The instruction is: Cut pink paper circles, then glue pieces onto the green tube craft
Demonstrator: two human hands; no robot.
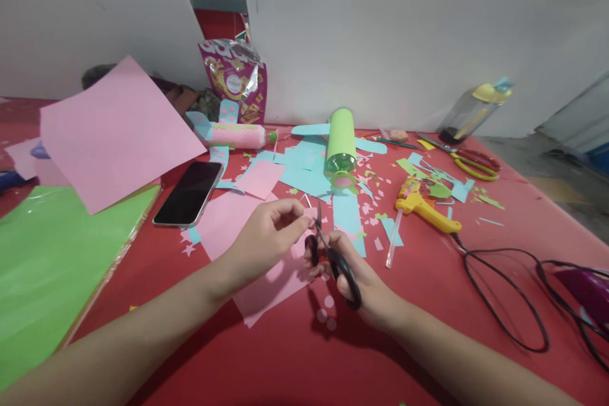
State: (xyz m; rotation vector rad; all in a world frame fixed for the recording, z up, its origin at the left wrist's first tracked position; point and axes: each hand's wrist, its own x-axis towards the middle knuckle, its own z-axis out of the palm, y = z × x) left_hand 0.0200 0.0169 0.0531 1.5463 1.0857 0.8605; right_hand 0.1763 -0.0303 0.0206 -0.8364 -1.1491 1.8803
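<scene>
In the middle of the head view, my left hand (266,235) pinches a small piece of pink paper (311,212) between thumb and fingers. My right hand (356,276) grips black-handled scissors (346,276), fingers through the loops. The blades point up and away, right beside the pink piece. Beneath both hands lies a larger pink paper sheet (266,285). A few small pink paper circles (322,315) rest on the red table just below the scissors.
A yellow glue gun (423,206) with a black cord lies at right. Behind are a green-wrapped bottle (341,133) and a pink-wrapped bottle (238,136). A phone (189,193), green sheets (61,260) and a big pink sheet (118,133) occupy the left. Red-and-yellow-handled scissors (476,165) lie back right.
</scene>
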